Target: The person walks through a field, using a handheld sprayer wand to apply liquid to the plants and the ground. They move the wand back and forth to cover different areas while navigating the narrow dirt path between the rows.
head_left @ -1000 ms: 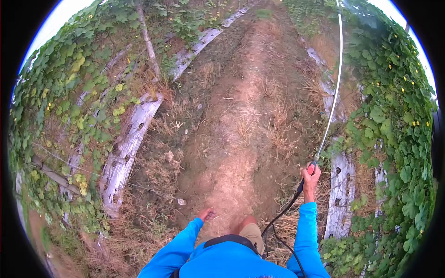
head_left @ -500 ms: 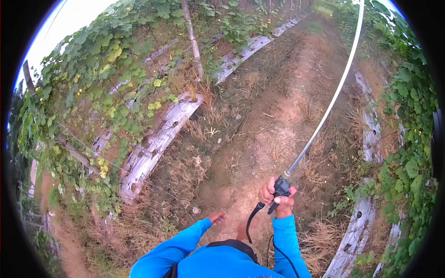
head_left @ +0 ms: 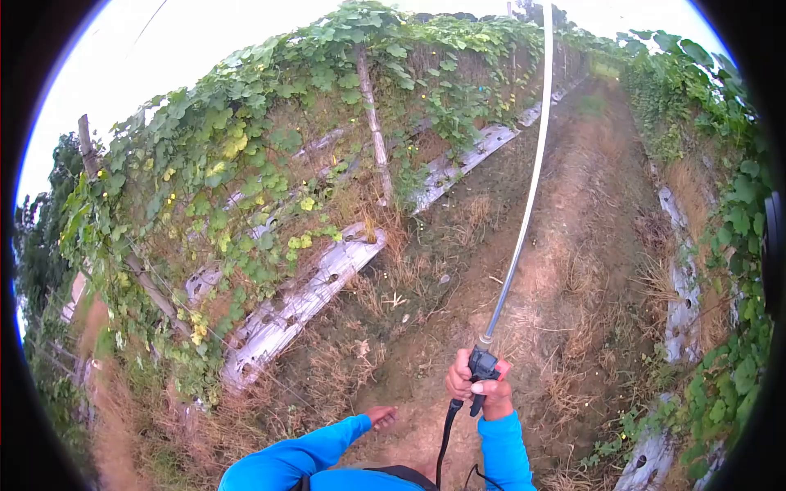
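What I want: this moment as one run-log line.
right hand: gripping black handle; long rod: rising ahead from handle; left hand: low, apart from rod; dirt path: between leafy vines

The one view comes from a camera on the person's head, facing forward and down along the dirt path. It sits close above the blue shirt, so the left hand and the right hand on the black handle show near, at the bottom. The wide, rounded view takes in leafy vines at left, the path's far end and pale sky.
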